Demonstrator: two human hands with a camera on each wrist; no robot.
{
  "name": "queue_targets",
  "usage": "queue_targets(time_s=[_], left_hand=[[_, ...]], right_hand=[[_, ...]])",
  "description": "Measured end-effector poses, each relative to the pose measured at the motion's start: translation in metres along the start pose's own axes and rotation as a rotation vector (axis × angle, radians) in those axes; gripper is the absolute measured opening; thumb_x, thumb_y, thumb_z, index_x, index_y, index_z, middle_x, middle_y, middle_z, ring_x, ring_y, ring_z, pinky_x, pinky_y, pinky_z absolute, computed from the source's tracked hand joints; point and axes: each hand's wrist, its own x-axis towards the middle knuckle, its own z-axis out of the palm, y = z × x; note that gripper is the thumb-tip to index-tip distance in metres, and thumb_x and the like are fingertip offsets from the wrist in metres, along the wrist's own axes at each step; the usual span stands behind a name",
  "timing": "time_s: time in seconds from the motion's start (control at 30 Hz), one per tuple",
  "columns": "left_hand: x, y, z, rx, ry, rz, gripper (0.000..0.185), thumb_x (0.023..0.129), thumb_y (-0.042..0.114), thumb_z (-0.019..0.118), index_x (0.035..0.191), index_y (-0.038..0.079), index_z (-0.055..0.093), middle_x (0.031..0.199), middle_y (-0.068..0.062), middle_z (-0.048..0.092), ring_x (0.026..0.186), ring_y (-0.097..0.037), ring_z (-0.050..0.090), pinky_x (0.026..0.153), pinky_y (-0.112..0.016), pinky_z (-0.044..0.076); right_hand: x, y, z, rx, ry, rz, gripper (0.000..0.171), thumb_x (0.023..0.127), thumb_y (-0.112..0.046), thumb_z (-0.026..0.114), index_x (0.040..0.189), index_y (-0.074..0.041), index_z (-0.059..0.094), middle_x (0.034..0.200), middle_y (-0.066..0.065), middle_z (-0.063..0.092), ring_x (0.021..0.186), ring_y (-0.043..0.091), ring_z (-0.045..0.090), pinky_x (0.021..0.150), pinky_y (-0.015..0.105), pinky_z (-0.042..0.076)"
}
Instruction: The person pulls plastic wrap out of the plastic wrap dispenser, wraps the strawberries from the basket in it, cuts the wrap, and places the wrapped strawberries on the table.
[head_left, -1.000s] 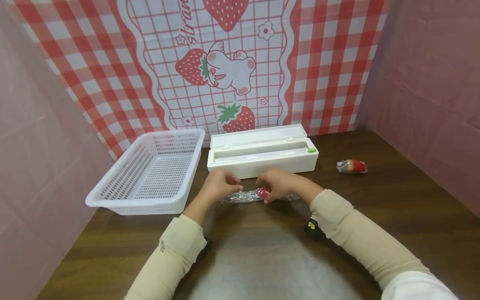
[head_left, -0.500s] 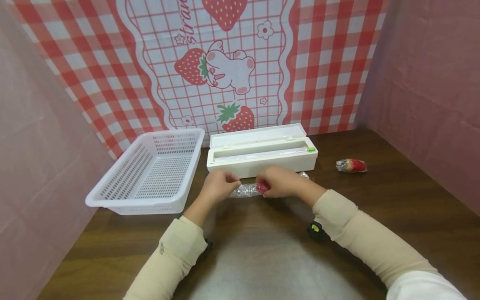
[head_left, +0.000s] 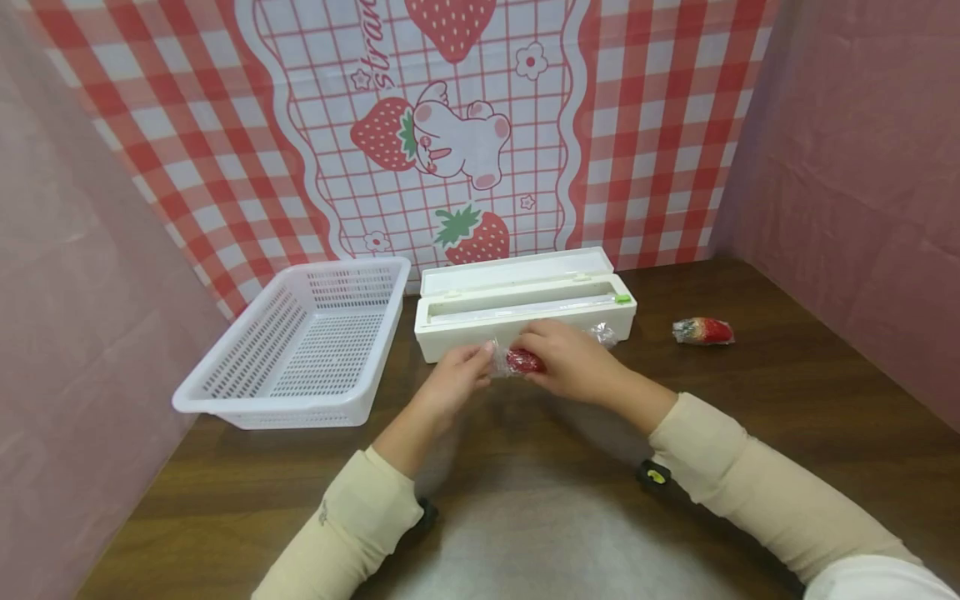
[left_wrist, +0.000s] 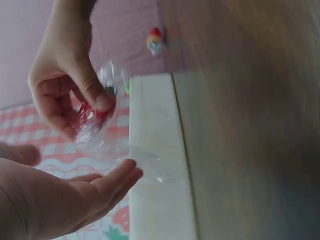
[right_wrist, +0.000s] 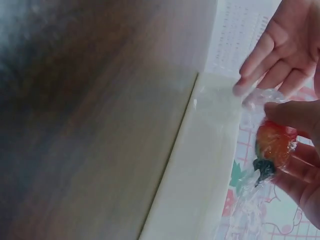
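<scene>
In the head view, my right hand (head_left: 573, 362) grips a red strawberry (head_left: 523, 361) wrapped in clear film. Its dark green leafy end (right_wrist: 264, 169) shows in the right wrist view, with loose film trailing below it. My left hand (head_left: 453, 379) is just left of the strawberry, its fingertips at the loose end of the film (left_wrist: 145, 162). The left wrist view shows that hand's fingers extended and its thumb apart from them. Both hands are raised in front of a long white box (head_left: 453, 340) whose lid stands open.
A green slider (head_left: 622, 299) sits at the box's right end. To the left stands a white perforated basket (head_left: 270, 407). Another film-wrapped red item (head_left: 703, 331) lies on the wooden table (head_left: 525, 500) at the right. A strawberry-print cloth (head_left: 660, 150) hangs behind.
My right hand has lifted the strawberry and its film off the table, up against the box front. The left hand has followed up and slightly right, and its fingers have opened out.
</scene>
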Motion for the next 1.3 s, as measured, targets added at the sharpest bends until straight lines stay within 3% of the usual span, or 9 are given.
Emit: queue_targets(time_s=[0.1, 0.2, 0.33, 0.47, 0.6, 0.8, 0.93, 1.03, 1.3], left_hand=[[0.001, -0.001, 0.003, -0.260, -0.038, -0.009, 0.051, 0.106, 0.021, 0.036, 0.139, -0.018, 0.033, 0.143, -0.035, 0.037, 0.133, -0.044, 0.039, 0.109, -0.044, 0.035], [0.001, -0.001, 0.006, -0.388, -0.042, 0.022, 0.047, 0.105, 0.017, 0.038, 0.137, -0.018, 0.036, 0.141, -0.032, 0.042, 0.129, -0.039, 0.046, 0.109, -0.043, 0.036], [0.002, -0.001, 0.010, -0.468, -0.033, 0.060, 0.037, 0.097, 0.005, 0.050, 0.127, -0.016, 0.049, 0.118, -0.017, 0.062, 0.107, -0.022, 0.060, 0.101, -0.037, 0.044], [0.002, -0.001, 0.015, -0.562, -0.017, 0.052, 0.030, 0.092, -0.002, 0.057, 0.120, -0.012, 0.055, 0.101, -0.004, 0.064, 0.090, -0.013, 0.062, 0.084, -0.025, 0.051], [0.003, -0.002, 0.019, -0.579, 0.029, 0.049, 0.029, 0.092, -0.004, 0.059, 0.120, -0.012, 0.055, 0.100, -0.006, 0.065, 0.087, -0.013, 0.063, 0.075, -0.022, 0.053], [0.007, -0.006, 0.021, -0.574, 0.168, 0.023, 0.031, 0.093, -0.001, 0.061, 0.120, -0.015, 0.057, 0.107, -0.014, 0.066, 0.091, -0.016, 0.066, 0.082, -0.028, 0.055], [0.010, -0.009, 0.018, -0.656, 0.251, 0.041, 0.031, 0.092, -0.004, 0.061, 0.120, -0.016, 0.057, 0.110, -0.017, 0.064, 0.095, -0.019, 0.066, 0.088, -0.030, 0.053], [0.010, -0.009, 0.017, -0.696, 0.271, 0.083, 0.032, 0.091, -0.008, 0.060, 0.122, -0.016, 0.055, 0.112, -0.018, 0.064, 0.100, -0.020, 0.065, 0.091, -0.030, 0.052], [0.006, -0.006, 0.021, -0.720, 0.212, 0.167, 0.032, 0.088, -0.013, 0.059, 0.120, -0.010, 0.058, 0.109, -0.011, 0.064, 0.099, -0.017, 0.064, 0.092, -0.028, 0.051]], right_hand=[[-0.001, -0.002, 0.000, 0.048, 0.081, -0.026, 0.042, 0.068, -0.009, 0.089, 0.104, -0.002, 0.068, 0.102, 0.012, 0.062, 0.092, 0.025, 0.059, 0.081, 0.040, 0.053], [-0.001, -0.004, 0.000, 0.087, 0.149, -0.042, 0.044, 0.068, -0.008, 0.089, 0.106, -0.002, 0.068, 0.103, 0.012, 0.061, 0.092, 0.024, 0.059, 0.080, 0.038, 0.054], [0.000, -0.008, -0.001, 0.130, 0.208, -0.047, 0.046, 0.067, -0.006, 0.089, 0.108, -0.001, 0.067, 0.103, 0.010, 0.061, 0.092, 0.021, 0.059, 0.078, 0.035, 0.055], [0.000, -0.011, -0.001, 0.161, 0.250, -0.061, 0.048, 0.067, -0.005, 0.089, 0.109, 0.001, 0.066, 0.105, 0.011, 0.060, 0.094, 0.022, 0.058, 0.079, 0.035, 0.055], [0.001, -0.012, 0.001, 0.165, 0.270, -0.076, 0.049, 0.067, -0.005, 0.089, 0.110, 0.001, 0.067, 0.107, 0.011, 0.059, 0.095, 0.023, 0.058, 0.080, 0.037, 0.054], [0.000, -0.009, -0.003, 0.128, 0.309, -0.059, 0.046, 0.069, -0.016, 0.090, 0.106, -0.001, 0.068, 0.103, 0.011, 0.060, 0.095, 0.024, 0.056, 0.081, 0.038, 0.051], [-0.002, -0.006, -0.008, 0.130, 0.420, 0.052, 0.022, 0.076, -0.005, 0.078, 0.094, 0.001, 0.067, 0.088, 0.010, 0.060, 0.080, 0.021, 0.056, 0.069, 0.035, 0.050], [-0.005, -0.005, -0.008, 0.171, 0.423, 0.177, 0.012, 0.078, 0.004, 0.070, 0.089, 0.002, 0.067, 0.082, 0.009, 0.061, 0.073, 0.019, 0.057, 0.063, 0.033, 0.051], [-0.006, -0.004, -0.003, 0.565, 0.282, 0.522, 0.031, 0.088, -0.001, 0.067, 0.116, 0.011, 0.062, 0.112, 0.023, 0.061, 0.104, 0.034, 0.063, 0.087, 0.036, 0.054]])
